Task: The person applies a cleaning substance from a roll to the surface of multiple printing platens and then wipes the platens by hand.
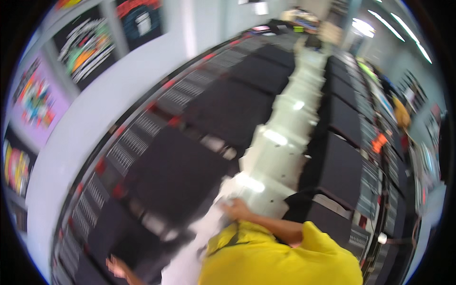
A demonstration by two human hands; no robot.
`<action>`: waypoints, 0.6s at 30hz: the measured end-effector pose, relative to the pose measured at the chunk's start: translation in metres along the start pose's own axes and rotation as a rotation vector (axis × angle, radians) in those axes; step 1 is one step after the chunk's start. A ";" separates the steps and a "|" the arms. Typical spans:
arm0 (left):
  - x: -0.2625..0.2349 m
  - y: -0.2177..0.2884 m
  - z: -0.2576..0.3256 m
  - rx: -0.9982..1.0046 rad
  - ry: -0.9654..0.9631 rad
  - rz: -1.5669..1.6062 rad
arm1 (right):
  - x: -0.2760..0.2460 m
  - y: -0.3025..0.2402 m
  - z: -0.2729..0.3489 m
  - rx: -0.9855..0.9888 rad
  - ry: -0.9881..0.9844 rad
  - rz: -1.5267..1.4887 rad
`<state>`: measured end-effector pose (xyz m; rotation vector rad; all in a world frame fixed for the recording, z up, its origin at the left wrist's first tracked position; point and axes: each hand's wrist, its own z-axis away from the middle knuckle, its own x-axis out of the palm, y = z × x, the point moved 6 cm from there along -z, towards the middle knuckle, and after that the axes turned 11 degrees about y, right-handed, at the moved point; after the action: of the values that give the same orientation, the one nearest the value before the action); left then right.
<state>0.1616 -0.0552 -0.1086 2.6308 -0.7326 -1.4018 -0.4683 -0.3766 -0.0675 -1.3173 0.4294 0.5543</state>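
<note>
My right hand point(236, 209) reaches across in front of my yellow shirt, at the near end of a row of overlapping white sheets or panels point(268, 190). Its fingers lie by the edge of a white, sheet-like piece point(209, 223) and are smeared by motion, so whether they grip it is unclear. My left hand point(118, 268) is low at the left, its blurred fingers apart and nothing visible in them. It is beside a dark fabric piece, apparently a black shirt point(118, 225), spread on a flat board. Another black shirt point(173, 173) lies just beyond.
More black shirts point(232, 111) lie along the left row, and others point(344, 161) along the right. Grey slotted panels and red fittings point(99, 165) line the left table edge. An orange object point(379, 142) sits at the right. Printed designs point(85, 47) hang on the left wall.
</note>
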 end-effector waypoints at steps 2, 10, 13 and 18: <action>0.007 -0.017 -0.031 -0.024 -0.023 0.370 | -0.008 -0.034 -0.013 -0.083 -0.125 0.018; -0.150 0.309 0.073 0.618 0.087 0.066 | -0.037 -0.029 -0.036 0.014 -0.278 -0.408; -0.093 0.363 0.101 0.776 -0.130 -0.026 | -0.054 -0.034 -0.051 -0.031 -0.300 -0.366; -0.044 0.422 0.127 0.755 -0.209 0.015 | -0.074 -0.013 -0.084 -0.064 -0.227 -0.319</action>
<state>-0.1192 -0.3889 -0.0311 2.9831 -1.5701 -1.6592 -0.5177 -0.4709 -0.0312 -1.3340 0.0125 0.4456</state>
